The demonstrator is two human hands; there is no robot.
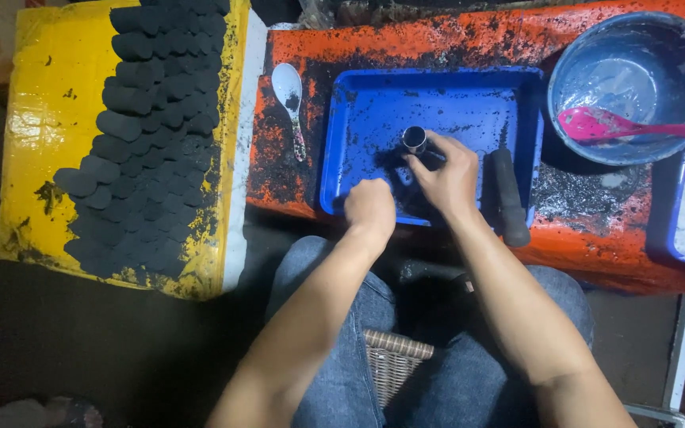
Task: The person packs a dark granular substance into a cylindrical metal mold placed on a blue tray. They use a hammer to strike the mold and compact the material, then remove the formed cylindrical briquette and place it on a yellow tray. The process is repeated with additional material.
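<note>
My right hand (444,176) grips a small upright metal tube (415,139) standing in a blue tray (469,99) dusted with black powder. My left hand (369,208) is closed in a fist at the tray's near edge, over the black powder; what it holds is hidden. A black cylindrical rod (509,196) lies along the tray's right side, close to my right wrist.
A yellow board (45,119) at left carries several rows of black pressed cylinders (148,135). A white spoon (290,99) lies on the orange table (588,230). At the back right stands a blue bowl (636,83) with a pink spoon (620,127). My jeans-clad knees are below.
</note>
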